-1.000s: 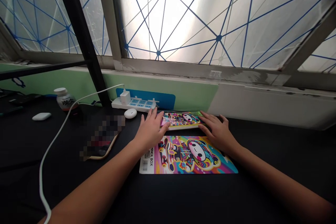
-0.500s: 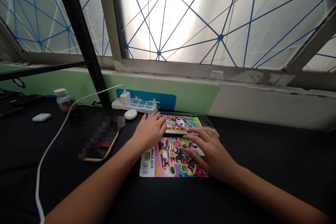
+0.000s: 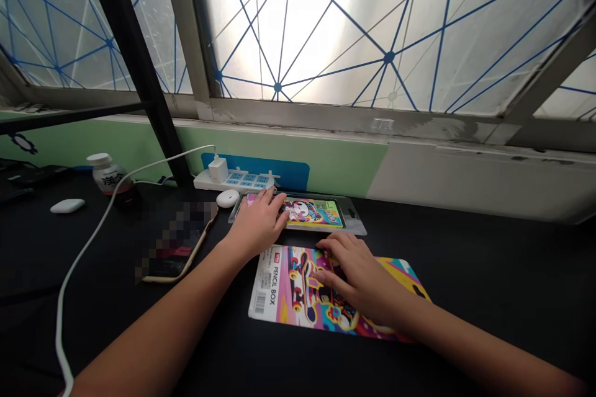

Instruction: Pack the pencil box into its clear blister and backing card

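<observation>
Head view: left hand (image 3: pixel 257 223) unclenched, palm down, fingers draped over the left end of a clear plastic blister pack (image 3: pixel 354 221), no firm grasp visible. Inside the pack, a brightly printed pencil box (image 3: pixel 311 212). Right hand (image 3: pixel 358 279) likewise open, fingers spread flat on a printed card sleeve (image 3: pixel 274 288) marked PENCIL BOX, with a barcode near its lower left corner. Sleeve flat on the black desk (image 3: pixel 488 273), just below the pack, at 4 o'clock from the left hand.

At 11 o'clock from the left hand, a white computer mouse (image 3: pixel 228 198) just beside the pack; behind it, a white power strip (image 3: pixel 234 181) with a plugged-in charger (image 3: pixel 218 169). Farther out at 9 to 10 o'clock: a pixelated object (image 3: pixel 177 242), too obscured to name, a white earbud case (image 3: pixel 67 206) and a white-capped bottle (image 3: pixel 106 173).
</observation>
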